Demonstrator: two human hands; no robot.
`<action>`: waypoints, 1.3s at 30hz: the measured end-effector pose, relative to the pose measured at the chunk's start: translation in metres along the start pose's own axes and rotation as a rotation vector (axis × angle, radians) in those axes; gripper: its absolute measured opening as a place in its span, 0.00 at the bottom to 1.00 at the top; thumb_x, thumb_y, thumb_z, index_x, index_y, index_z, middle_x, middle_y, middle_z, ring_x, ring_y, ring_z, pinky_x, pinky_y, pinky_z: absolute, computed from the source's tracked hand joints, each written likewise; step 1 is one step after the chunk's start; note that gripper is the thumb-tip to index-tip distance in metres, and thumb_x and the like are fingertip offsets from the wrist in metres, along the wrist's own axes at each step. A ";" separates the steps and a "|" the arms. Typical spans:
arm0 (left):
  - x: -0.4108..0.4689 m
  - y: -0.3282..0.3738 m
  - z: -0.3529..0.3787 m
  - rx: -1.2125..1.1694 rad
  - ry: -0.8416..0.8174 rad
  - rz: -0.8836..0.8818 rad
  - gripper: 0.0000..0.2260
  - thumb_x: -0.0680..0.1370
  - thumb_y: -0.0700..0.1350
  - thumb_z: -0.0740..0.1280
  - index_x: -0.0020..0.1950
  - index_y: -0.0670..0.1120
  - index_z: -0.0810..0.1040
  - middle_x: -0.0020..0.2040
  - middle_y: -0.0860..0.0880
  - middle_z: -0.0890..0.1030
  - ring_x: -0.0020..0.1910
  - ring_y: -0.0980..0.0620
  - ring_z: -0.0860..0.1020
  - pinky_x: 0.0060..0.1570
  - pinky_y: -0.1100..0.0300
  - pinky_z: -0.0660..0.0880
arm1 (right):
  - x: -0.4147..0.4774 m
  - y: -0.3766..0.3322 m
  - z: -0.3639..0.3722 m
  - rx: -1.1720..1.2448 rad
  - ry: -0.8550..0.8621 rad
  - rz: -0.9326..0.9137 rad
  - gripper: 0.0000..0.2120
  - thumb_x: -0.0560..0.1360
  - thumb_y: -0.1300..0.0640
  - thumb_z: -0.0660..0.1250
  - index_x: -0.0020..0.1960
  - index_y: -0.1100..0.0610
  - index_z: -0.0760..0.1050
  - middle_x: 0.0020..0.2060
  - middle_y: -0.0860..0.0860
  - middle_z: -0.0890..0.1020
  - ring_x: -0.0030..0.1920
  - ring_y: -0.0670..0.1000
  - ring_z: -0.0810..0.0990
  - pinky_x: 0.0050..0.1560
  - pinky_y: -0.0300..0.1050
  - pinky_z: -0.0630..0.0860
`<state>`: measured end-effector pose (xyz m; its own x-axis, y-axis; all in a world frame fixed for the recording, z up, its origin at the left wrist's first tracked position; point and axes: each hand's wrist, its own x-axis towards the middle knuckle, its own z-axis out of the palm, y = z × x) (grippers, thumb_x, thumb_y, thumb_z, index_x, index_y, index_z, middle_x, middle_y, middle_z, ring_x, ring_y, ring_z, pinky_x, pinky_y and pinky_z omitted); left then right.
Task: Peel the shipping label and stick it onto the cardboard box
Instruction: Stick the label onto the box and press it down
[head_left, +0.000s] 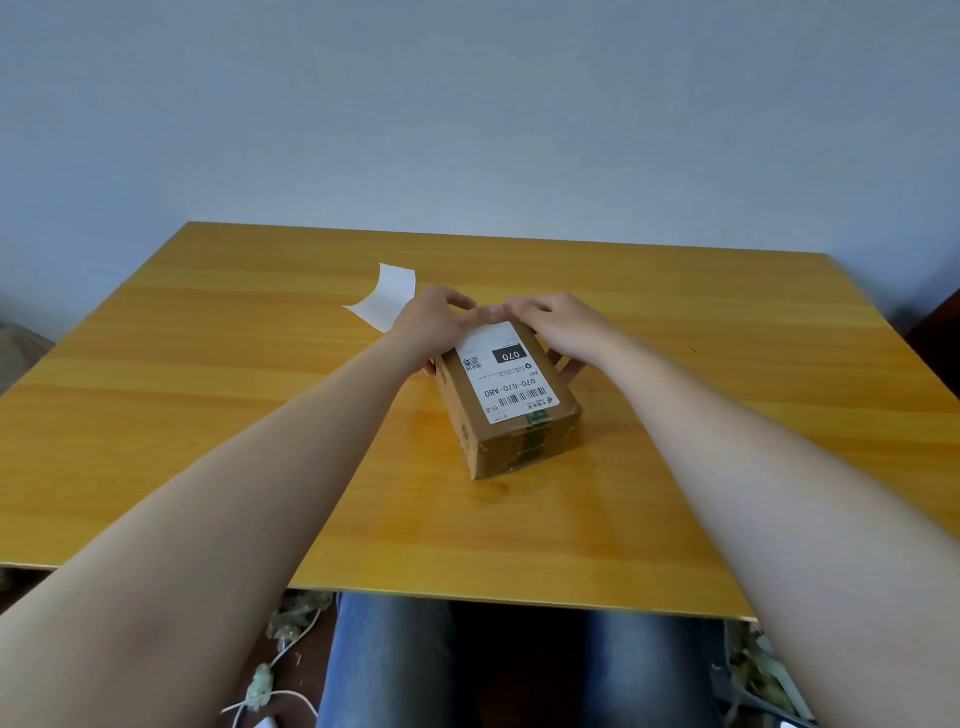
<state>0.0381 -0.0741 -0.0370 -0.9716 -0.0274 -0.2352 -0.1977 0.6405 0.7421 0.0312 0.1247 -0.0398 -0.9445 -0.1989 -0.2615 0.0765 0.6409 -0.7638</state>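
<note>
The white printed shipping label already lies on top of the small brown cardboard box in the middle of the yellow wooden bench, where the left hand and right hand clasp its far end and press the label's far edge, so smoothing toward the near end seems next.

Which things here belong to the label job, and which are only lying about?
For the job: cardboard box; shipping label on its top; left hand and right hand holding the box; curled white sheet, probably the backing.
Lying about: white cables and clutter on the floor under the table.
</note>
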 end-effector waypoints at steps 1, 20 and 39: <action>-0.002 -0.002 -0.001 -0.011 -0.006 0.038 0.30 0.74 0.67 0.73 0.68 0.50 0.76 0.57 0.49 0.82 0.52 0.45 0.83 0.43 0.47 0.85 | -0.002 0.000 0.001 0.007 0.006 0.003 0.23 0.83 0.32 0.56 0.71 0.40 0.75 0.54 0.46 0.85 0.39 0.54 0.87 0.28 0.45 0.80; -0.008 -0.019 0.011 0.098 -0.117 0.202 0.53 0.62 0.66 0.81 0.81 0.46 0.65 0.72 0.47 0.73 0.68 0.47 0.76 0.66 0.48 0.77 | -0.017 0.009 -0.001 -0.005 -0.148 -0.058 0.54 0.64 0.42 0.85 0.82 0.42 0.59 0.70 0.47 0.73 0.59 0.51 0.83 0.52 0.59 0.86; -0.002 -0.014 0.012 -0.079 0.039 0.061 0.24 0.70 0.58 0.80 0.60 0.52 0.79 0.52 0.49 0.83 0.50 0.46 0.85 0.45 0.41 0.85 | 0.004 0.010 0.005 0.051 0.054 -0.095 0.30 0.68 0.43 0.83 0.66 0.46 0.76 0.51 0.48 0.82 0.44 0.48 0.86 0.31 0.46 0.82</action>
<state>0.0441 -0.0734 -0.0546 -0.9861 -0.0209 -0.1648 -0.1463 0.5792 0.8019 0.0297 0.1265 -0.0513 -0.9640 -0.2160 -0.1549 0.0001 0.5825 -0.8128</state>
